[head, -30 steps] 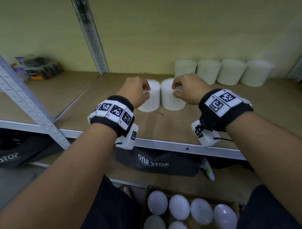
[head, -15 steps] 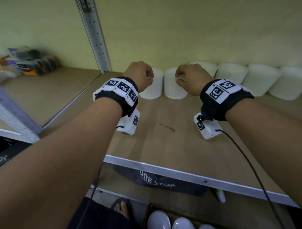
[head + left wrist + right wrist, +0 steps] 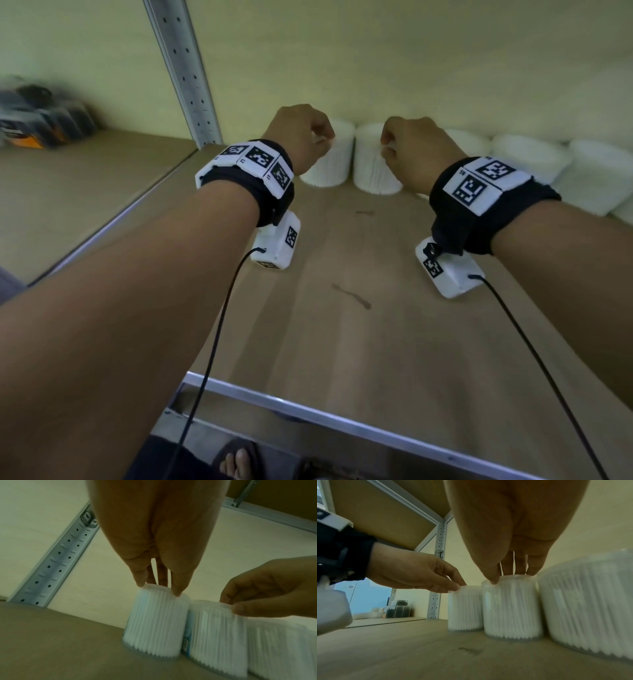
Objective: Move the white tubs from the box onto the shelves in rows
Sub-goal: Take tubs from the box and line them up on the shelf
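Wooden shelf (image 3: 342, 342) — pale wall (image 3: 411, 61) behind, seemingly 6 tubs (image 3: 527, 161) along it.

Storeroom or shop stockroom. Boltless metal rack: perforated grey upright (image 3: 185, 72), wood-board shelf (image 3: 342, 325) with metal front edge. Identical white tubs (image 3: 527, 161) lined along back wall. Packaged goods (image 3: 41, 120) on neighbouring shelf. Plain pale wall (image 3: 411, 51) behind.

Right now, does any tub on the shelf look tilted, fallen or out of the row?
Nothing stands out. The left hand and right hand each hold one tub upright at the wall, side by side, in line with the other tubs on the shelf.
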`<state>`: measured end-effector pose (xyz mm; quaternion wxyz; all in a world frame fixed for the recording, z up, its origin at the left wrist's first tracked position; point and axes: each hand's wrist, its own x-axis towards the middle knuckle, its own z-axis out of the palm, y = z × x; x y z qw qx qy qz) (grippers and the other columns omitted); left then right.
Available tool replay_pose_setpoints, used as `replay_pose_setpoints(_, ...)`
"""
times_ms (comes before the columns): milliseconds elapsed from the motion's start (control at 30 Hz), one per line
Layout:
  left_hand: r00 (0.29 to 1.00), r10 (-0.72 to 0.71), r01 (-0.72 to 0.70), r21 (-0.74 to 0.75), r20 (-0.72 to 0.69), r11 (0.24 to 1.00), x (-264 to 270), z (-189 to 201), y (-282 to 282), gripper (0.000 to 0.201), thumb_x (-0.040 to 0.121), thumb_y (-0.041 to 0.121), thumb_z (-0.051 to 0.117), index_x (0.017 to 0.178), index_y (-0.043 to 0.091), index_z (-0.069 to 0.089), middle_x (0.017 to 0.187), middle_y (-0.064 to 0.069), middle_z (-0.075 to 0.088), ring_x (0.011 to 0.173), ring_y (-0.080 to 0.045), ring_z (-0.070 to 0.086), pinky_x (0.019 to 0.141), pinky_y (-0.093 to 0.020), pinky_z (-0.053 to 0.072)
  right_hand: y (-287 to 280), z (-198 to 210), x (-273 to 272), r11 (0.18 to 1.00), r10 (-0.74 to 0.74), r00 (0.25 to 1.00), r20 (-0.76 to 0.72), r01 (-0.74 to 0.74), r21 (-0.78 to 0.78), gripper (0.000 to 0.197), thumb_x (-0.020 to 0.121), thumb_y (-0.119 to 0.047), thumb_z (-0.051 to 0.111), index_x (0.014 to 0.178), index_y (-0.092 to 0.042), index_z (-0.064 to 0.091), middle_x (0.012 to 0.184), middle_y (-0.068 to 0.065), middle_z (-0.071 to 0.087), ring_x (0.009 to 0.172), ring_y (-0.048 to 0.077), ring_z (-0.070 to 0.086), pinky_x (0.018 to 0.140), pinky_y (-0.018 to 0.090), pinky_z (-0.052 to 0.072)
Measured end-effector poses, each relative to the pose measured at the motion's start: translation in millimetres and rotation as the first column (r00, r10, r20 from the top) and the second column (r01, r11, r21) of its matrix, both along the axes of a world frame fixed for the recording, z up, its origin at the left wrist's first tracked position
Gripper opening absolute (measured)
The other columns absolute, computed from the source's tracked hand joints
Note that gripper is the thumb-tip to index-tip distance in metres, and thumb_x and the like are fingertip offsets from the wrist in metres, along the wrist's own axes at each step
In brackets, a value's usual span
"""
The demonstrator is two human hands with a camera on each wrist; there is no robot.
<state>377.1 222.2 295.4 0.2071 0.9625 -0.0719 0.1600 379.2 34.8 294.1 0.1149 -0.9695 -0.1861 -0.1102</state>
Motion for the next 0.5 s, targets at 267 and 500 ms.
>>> replay_pose_setpoints(267, 0.997, -0.027, 0.03, 0.034, -0.073, 0.999, 0, -2, -1, 0.035, 0.095, 0.023, 0.05, 0.128, 0.014, 0.056, 0.135, -0.007, 0.052, 0.124, -0.023, 0.05, 0.094, -0.023, 0.036, -3, 1, -9, 1.0, 0.004, 0.997, -0.082, -0.005, -0.01, 0.044, 0.098, -0.025, 0.046, 0.135, 0.0, 0.042, 0.127, 0.021, 0.054, 0.115, 0.033, 0.051, 0.089, 0.034, 0.042)
replay_pose_setpoints(500, 0.981, -0.05, 0.054, 0.015, -0.189, 0.998, -39, 5, -6, 0.057, 0.091, 0.027, 0.058, 0.143, 0.016, 0.036, 0.149, -0.004, 0.033, 0.136, -0.021, 0.036, 0.107, -0.026, 0.03, -15, 22, -58, 1.0, 0.006, 0.996, -0.09, -0.004, 0.017, 0.053, 0.092, -0.028, 0.054, 0.14, -0.009, 0.041, 0.135, 0.013, 0.048, 0.121, 0.027, 0.048, 0.094, 0.03, 0.039)
